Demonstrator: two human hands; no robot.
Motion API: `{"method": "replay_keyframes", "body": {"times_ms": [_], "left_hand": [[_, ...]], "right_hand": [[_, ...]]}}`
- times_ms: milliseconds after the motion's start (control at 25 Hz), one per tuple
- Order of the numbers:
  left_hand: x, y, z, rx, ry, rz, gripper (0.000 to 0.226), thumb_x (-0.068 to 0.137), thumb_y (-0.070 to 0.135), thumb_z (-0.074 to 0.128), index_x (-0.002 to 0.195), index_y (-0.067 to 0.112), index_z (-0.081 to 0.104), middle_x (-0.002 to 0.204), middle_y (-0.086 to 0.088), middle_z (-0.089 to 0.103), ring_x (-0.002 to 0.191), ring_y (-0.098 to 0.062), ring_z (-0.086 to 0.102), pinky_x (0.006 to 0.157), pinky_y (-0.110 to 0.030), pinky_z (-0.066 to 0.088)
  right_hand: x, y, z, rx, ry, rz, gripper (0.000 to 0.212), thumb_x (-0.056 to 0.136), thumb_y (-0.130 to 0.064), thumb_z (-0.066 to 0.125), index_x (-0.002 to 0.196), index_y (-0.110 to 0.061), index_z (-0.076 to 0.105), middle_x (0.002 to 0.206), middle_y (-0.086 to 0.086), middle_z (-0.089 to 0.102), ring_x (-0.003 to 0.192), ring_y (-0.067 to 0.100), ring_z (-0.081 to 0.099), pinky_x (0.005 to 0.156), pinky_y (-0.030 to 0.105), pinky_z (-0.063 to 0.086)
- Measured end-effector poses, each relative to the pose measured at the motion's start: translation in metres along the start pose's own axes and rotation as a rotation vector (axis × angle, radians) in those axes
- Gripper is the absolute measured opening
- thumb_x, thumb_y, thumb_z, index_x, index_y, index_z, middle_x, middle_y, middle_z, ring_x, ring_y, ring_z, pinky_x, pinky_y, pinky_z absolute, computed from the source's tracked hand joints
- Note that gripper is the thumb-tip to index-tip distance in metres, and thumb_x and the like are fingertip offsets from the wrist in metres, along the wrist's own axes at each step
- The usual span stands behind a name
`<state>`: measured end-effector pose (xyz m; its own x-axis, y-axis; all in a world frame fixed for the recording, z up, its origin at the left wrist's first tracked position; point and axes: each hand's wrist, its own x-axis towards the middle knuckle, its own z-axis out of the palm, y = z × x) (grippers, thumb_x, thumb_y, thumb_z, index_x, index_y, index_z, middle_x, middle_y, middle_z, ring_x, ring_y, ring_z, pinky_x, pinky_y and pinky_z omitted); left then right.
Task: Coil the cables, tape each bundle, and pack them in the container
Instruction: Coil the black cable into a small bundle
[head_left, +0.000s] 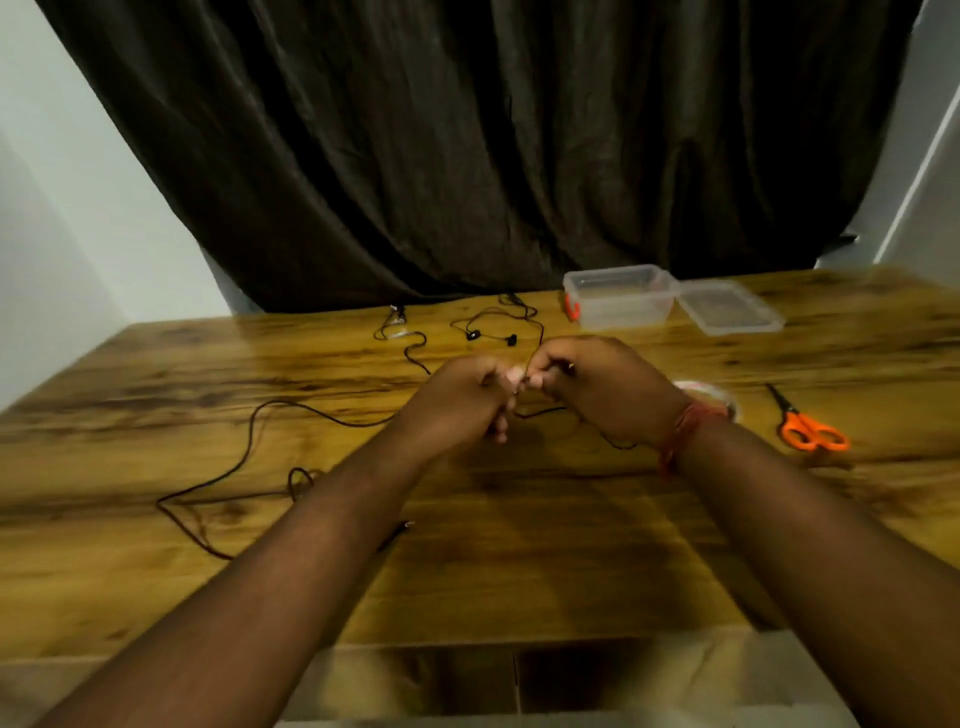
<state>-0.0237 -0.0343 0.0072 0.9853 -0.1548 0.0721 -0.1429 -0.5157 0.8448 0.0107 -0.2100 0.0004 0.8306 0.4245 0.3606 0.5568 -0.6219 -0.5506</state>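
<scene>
Glossy woodgrain table (156, 364): left hand (462, 400) and right hand (597, 384) pinch thin black cable (249, 441).

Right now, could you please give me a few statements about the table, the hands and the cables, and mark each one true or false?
1. The container stands open, its lid lying on the table beside it. True.
2. The scissors are held in the right hand. False: they lie on the table, to the right of that hand.
3. Both hands, the left hand too, pinch a thin black cable that trails off across the table to the left. True.
4. The earphones are already packed in the container. False: they lie loose on the table, left of it.
5. The scissors have blue handles. False: they are orange.
</scene>
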Motion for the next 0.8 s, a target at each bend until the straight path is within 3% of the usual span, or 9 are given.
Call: {"method": "replay_keyframes", "body": {"times_ms": [160, 280, 440, 640, 800], "left_hand": [[-0.020, -0.005, -0.003, -0.558, -0.140, -0.083, 0.025, 0.104, 0.012, 0.041, 0.089, 0.010, 0.060, 0.073, -0.003, 0.056, 0.059, -0.008, 0.055, 0.057, -0.022, 0.053], [-0.023, -0.011, 0.002, -0.782, -0.117, -0.042, 0.025, 0.104, 0.013, 0.039, 0.088, 0.008, 0.057, 0.070, -0.004, 0.060, 0.056, -0.010, 0.058, 0.057, -0.024, 0.056], [-0.018, -0.026, 0.007, -0.993, -0.055, 0.016, 0.017, 0.101, 0.006, 0.042, 0.095, 0.003, 0.057, 0.073, -0.008, 0.064, 0.061, -0.014, 0.066, 0.062, -0.027, 0.060], [-0.001, -0.042, -0.005, -1.260, 0.097, 0.075, 0.018, 0.101, 0.003, 0.039, 0.102, -0.001, 0.056, 0.089, -0.019, 0.073, 0.087, -0.027, 0.074, 0.078, -0.037, 0.062], [0.007, -0.046, -0.008, -1.265, 0.224, 0.150, 0.017, 0.101, 0.004, 0.042, 0.108, -0.002, 0.056, 0.102, -0.022, 0.073, 0.104, -0.030, 0.071, 0.093, -0.040, 0.057]], "right_hand": [[-0.005, -0.014, 0.011, -0.139, 0.145, -0.056, 0.013, 0.094, -0.012, 0.057, 0.095, -0.017, 0.069, 0.094, -0.001, 0.064, 0.084, 0.010, 0.051, 0.070, 0.022, 0.031], [-0.004, -0.022, 0.031, -0.146, 0.231, -0.072, 0.017, 0.091, -0.006, 0.054, 0.093, -0.016, 0.068, 0.093, 0.001, 0.059, 0.084, 0.016, 0.054, 0.071, 0.027, 0.039], [-0.005, -0.016, 0.059, -0.076, 0.270, -0.039, 0.017, 0.087, -0.010, 0.058, 0.099, -0.019, 0.066, 0.095, -0.003, 0.056, 0.085, 0.015, 0.057, 0.077, 0.033, 0.050], [0.003, -0.005, 0.082, -0.134, 0.185, -0.084, 0.023, 0.098, -0.017, 0.050, 0.116, -0.016, 0.064, 0.109, 0.001, 0.061, 0.098, 0.019, 0.058, 0.085, 0.036, 0.049], [0.001, -0.012, 0.082, -0.201, 0.089, -0.183, 0.020, 0.101, -0.033, 0.046, 0.105, -0.023, 0.063, 0.101, -0.005, 0.060, 0.091, 0.015, 0.057, 0.077, 0.035, 0.047]]}}
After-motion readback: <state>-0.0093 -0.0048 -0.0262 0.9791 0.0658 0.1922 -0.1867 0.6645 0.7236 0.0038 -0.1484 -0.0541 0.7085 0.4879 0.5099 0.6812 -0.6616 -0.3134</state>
